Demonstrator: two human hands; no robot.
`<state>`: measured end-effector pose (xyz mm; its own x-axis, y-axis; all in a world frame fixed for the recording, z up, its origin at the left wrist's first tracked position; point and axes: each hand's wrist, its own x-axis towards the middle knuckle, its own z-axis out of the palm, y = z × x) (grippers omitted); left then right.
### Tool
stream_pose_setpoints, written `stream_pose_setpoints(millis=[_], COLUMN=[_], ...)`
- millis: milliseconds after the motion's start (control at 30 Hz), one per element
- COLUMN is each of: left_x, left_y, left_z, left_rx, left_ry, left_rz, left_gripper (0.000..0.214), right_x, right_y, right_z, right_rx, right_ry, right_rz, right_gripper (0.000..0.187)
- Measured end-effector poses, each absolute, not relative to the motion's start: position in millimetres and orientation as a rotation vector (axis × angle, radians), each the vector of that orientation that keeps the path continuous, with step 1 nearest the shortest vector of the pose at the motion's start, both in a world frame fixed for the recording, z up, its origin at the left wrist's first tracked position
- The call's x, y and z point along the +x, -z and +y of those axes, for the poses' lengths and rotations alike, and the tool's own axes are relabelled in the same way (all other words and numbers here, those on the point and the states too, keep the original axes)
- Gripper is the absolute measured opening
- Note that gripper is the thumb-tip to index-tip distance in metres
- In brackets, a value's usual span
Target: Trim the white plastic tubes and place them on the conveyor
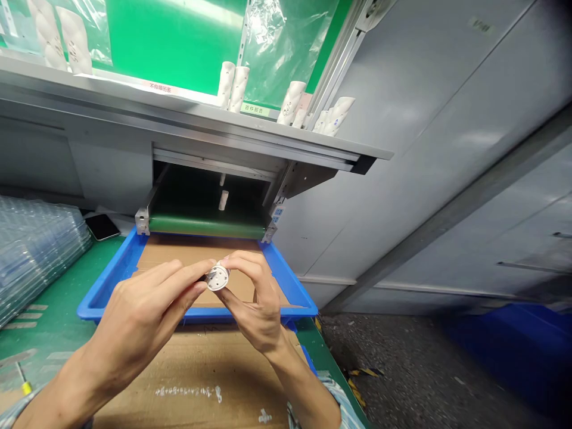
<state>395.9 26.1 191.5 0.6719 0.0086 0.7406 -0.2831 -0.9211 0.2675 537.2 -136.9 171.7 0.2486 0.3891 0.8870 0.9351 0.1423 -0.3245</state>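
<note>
A white round plastic part (217, 277), a short cylinder with small holes in its end face, is pinched in the air between both hands. My left hand (138, 313) grips its left side with the fingertips. My right hand (254, 298) holds its right side between thumb and fingers. Both hands are above a blue plastic tray (196, 313), which is lined with brown cardboard (192, 256). The part's far side is hidden by my fingers.
A green conveyor belt (205, 226) runs behind the tray. Above it, a metal shelf (179, 113) holds white cylindrical parts (292, 102). At left stand stacked clear plastic trays (36, 256) and a phone (102, 226). Grey cabinet panels (424, 149) and the floor (415, 369) lie right.
</note>
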Motion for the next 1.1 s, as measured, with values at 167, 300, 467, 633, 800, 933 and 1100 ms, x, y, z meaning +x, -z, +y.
stream_pose_setpoints(millis=[167, 300, 467, 633, 800, 933, 1100], left_x=[396, 396, 395, 393, 392, 391, 392], left_y=[-193, -193, -191, -192, -191, -185, -178], left_z=[25, 26, 29, 27, 19, 11, 0], left_rx=[2.543, 2.534, 2.516, 2.589, 2.742, 2.824, 2.802], left_ry=[-1.119, -1.113, -1.072, -1.182, -1.325, -1.322, -1.393], left_rz=[-0.205, -0.205, -0.2, -0.208, -0.121, -0.08, -0.071], left_gripper=[0.027, 0.026, 0.028, 0.027, 0.028, 0.036, 0.04], right_x=[537, 536, 535, 536, 537, 537, 537], right_y=[-172, -173, -175, -173, -170, -168, -166], right_z=[-137, -136, -136, -136, -134, -134, -133], right_rx=[-1.436, -1.439, -1.452, -1.455, -1.486, -1.544, -1.55], right_ry=[0.641, 0.646, 0.649, 0.679, 0.806, 0.98, 1.167], right_rz=[-1.338, -1.346, -1.349, -1.349, -1.337, -1.32, -1.307], right_gripper=[0.035, 0.032, 0.032, 0.033, 0.033, 0.032, 0.032])
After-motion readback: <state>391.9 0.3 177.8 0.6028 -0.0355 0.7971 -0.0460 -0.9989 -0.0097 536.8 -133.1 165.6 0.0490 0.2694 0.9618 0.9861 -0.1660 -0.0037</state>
